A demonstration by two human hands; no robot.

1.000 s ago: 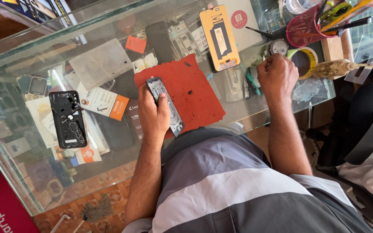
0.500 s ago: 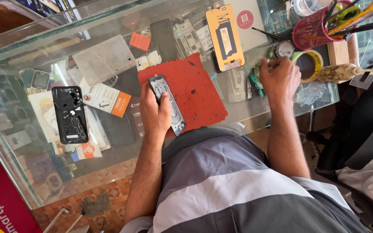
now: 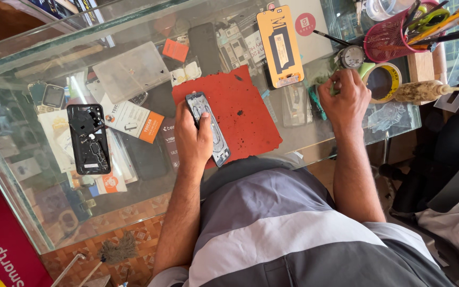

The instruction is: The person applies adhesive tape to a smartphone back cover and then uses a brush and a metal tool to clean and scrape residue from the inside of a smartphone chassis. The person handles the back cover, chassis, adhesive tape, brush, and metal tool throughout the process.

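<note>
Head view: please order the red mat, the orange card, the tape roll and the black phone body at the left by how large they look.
1. Red mat, clearly largest.
2. Black phone body and orange card: they look nearly alike, so I do not rank them.
3. Tape roll, smallest.
All lie at about counter height, so nearness changes little.

I see a bright scene in warm daylight that seems to come from the upper right, where the pink tool basket (image 3: 394, 37) and tape roll (image 3: 381, 81) look strongly lit. The glass counter (image 3: 38, 212) throws pale glare and reflections along its left side, washing out what lies beneath it. Shadows are soft and short. Focus is crisp on the red mat (image 3: 240, 106). Straight edges bow toward the corners from the wide lens. The lower right corner falls dim.
</note>
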